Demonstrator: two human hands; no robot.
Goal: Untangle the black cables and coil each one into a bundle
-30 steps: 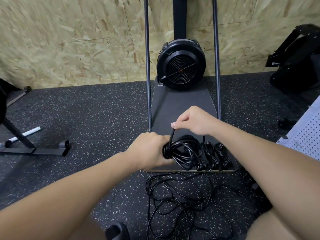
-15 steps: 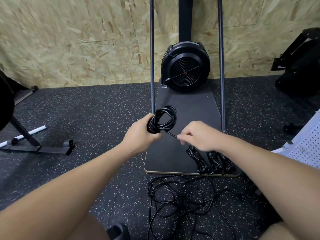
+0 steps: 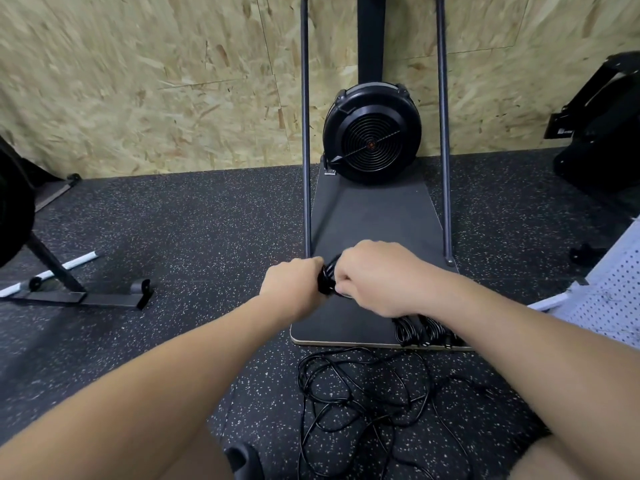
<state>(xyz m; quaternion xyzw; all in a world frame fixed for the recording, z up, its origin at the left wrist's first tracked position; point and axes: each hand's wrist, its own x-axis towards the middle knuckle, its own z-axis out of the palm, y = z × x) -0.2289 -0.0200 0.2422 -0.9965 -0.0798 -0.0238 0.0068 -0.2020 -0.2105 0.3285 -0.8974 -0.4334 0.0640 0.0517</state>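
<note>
Centre of frame — left hand (image 3: 294,287) and right hand (image 3: 375,277), both arms outstretched, fingers curled around one coiled black cable (image 3: 327,282).

A black fan housing (image 3: 372,136) stands on a dark platform (image 3: 370,220) against the chipboard wall (image 3: 156,81).

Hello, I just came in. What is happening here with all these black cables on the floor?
A person is tidying black cables. The left hand grips a coiled cable, and the right hand is closed on the same coil, seemingly wrapping its end around it. Finished bundles lie on the dark platform of a fan machine, partly hidden under the right forearm. A loose tangle of cables lies on the speckled floor in front, not yet sorted.
</note>
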